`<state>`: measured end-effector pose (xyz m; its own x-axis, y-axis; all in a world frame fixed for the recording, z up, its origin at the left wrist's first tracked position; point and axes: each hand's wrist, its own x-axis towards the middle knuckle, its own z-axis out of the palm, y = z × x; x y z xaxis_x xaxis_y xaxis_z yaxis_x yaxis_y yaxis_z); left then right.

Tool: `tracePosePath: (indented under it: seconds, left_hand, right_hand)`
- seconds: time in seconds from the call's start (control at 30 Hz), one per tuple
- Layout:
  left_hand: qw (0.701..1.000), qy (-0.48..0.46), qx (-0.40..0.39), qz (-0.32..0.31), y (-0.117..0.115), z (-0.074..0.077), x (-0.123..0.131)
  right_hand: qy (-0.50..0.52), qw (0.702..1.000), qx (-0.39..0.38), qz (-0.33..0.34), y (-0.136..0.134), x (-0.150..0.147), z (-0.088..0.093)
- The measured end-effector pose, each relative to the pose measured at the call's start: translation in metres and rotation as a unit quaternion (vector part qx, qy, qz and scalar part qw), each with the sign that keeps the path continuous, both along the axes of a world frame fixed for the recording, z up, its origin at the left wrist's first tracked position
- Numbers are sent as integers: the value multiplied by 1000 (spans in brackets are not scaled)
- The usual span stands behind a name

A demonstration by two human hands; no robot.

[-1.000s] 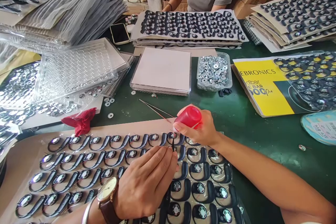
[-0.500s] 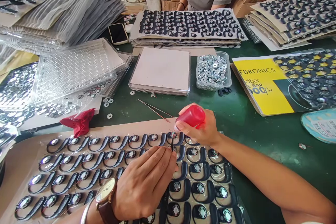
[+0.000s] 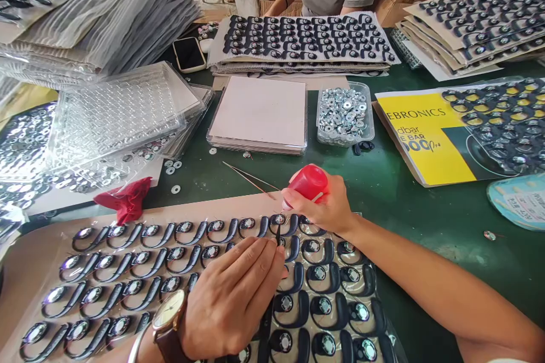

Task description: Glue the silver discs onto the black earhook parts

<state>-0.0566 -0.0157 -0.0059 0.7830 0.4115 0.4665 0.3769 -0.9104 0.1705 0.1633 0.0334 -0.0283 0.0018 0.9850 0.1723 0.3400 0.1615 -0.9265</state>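
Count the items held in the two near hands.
2: a red bottle in the right hand, and a slim dark tool in the left hand, pointing at a top-row disc. The left hand may hide more.

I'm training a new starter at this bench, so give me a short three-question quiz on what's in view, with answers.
1. True or false: the right hand holds the red bottle.
2. What fills the clear tub? A) pens, B) metal discs, C) folded cloth.
3. Fill in: the thin black tool sticks out from the fingers of the ___ hand.

Key: 1. True. 2. B. 3. Left: the left hand.
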Motion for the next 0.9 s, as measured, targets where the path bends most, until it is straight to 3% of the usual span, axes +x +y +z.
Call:
tracePosePath:
  seconds: [0.23,0.4,0.57,0.9]
  left_hand:
    - [1000,0,-7,2,-1,-2,-2]
    - [1000,9,-4,-1,9,11,3]
    - [1000,-5,-21,4,16,22,6]
    - [992,-11,-117,40,17,15,-4]
  right_hand:
    - [-2,1000,9,21,0,-1,2]
    - [-63,996,55,-15,0,0,7]
    - [-59,995,73,-21,0,2,8]
    - [-29,998,61,-3,-4,4,4]
